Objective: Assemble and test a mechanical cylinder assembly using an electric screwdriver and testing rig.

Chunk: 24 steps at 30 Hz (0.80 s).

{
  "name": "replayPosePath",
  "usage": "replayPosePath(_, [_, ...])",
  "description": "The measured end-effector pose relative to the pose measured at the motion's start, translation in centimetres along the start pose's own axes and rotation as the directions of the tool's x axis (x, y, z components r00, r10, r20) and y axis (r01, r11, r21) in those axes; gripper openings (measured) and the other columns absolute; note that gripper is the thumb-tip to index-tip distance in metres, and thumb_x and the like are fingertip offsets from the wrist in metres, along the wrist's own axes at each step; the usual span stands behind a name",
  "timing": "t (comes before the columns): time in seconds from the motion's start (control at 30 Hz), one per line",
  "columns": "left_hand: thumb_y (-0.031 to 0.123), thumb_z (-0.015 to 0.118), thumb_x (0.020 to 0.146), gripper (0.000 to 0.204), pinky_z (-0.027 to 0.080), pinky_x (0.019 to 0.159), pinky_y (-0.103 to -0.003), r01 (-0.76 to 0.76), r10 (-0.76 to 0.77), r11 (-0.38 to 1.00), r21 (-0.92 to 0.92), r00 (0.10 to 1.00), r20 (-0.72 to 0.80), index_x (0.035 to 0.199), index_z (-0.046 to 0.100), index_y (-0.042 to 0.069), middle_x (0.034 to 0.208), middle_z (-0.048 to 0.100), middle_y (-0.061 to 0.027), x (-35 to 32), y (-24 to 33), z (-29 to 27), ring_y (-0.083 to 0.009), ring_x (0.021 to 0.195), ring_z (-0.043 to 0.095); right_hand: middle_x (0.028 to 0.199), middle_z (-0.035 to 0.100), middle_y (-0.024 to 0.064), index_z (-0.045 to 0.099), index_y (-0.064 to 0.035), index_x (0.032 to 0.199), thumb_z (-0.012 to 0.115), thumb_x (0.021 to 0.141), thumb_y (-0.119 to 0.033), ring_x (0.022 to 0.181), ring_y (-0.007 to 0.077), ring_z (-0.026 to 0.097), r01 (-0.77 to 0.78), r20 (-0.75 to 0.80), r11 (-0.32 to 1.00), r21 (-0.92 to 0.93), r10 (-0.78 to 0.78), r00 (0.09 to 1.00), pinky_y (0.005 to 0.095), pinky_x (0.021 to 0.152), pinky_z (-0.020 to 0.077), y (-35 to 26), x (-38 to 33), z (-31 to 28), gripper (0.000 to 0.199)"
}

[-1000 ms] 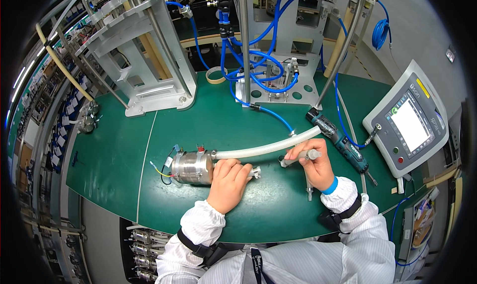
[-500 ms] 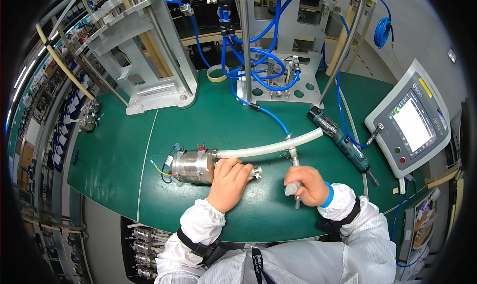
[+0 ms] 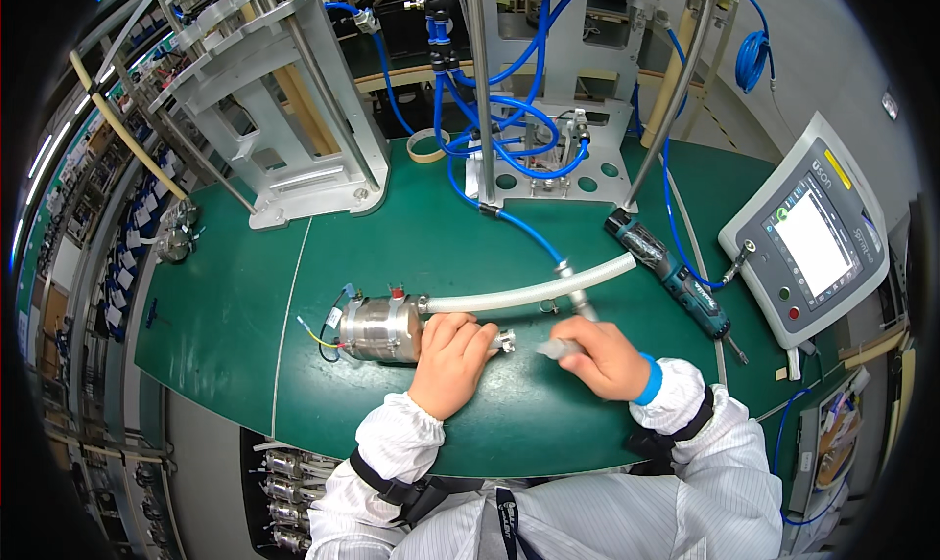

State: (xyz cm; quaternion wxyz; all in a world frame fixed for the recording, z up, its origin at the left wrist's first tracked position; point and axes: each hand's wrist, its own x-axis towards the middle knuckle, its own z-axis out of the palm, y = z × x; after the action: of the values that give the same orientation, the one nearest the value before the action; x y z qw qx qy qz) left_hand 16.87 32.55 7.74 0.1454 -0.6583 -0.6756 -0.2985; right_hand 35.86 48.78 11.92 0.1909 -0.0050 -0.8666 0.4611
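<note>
A shiny metal cylinder (image 3: pixel 377 327) with red, blue and yellow wires at its left end lies on the green bench mat (image 3: pixel 411 237). My left hand (image 3: pixel 450 359) rests on its right end, fingers next to a small metal fitting (image 3: pixel 504 341). My right hand (image 3: pixel 605 356) grips a grey air nozzle (image 3: pixel 554 348) whose tip points left at that fitting. A blue hose runs from the nozzle up toward the back. A white plastic tube (image 3: pixel 529 292) leads from the cylinder's top to the right.
A black and blue powered screwdriver (image 3: pixel 676 278) lies right of the tube. A grey touch-screen controller (image 3: pixel 811 239) stands at the far right. Metal fixtures (image 3: pixel 294 129) with blue hoses fill the back, beside a tape roll (image 3: pixel 427 146). More cylinders sit under the bench's front edge.
My right hand has come down from beside the white tube and swung left, bringing the nozzle tip level with the fitting. My left hand and the cylinder have stayed put.
</note>
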Motion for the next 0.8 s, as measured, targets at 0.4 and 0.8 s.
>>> replayPosePath(0.4, [0.014,0.075,0.068,0.037,0.043,0.088,-0.043,-0.042,0.042,0.999,-0.009,0.999,0.013,0.103,0.064,0.006,0.092,0.060,-0.0069,-0.3,0.0,-0.1,-0.0276,0.099,0.054,0.081,0.066,0.0123,0.063,-0.0087,0.098,0.063,0.091,-0.030,0.074,0.0336,0.064,-0.105,0.013,0.927,-0.360,0.118,0.993,0.0430,0.064,0.0492,1.9,0.9,0.1,0.022])
replayPosePath(0.8, [0.017,0.069,0.076,0.032,0.040,0.092,-0.042,-0.115,0.114,0.993,0.017,0.991,0.074,0.106,0.063,0.005,0.093,0.060,-0.0056,-1.5,0.4,0.7,-0.0243,0.101,0.054,0.087,0.064,0.0112,0.066,-0.0086,0.095,0.069,0.084,-0.028,0.081,0.0325,0.064,0.035,0.085,0.844,-0.535,0.013,0.996,0.0424,0.070,0.0502,2.4,0.4,1.0,0.023])
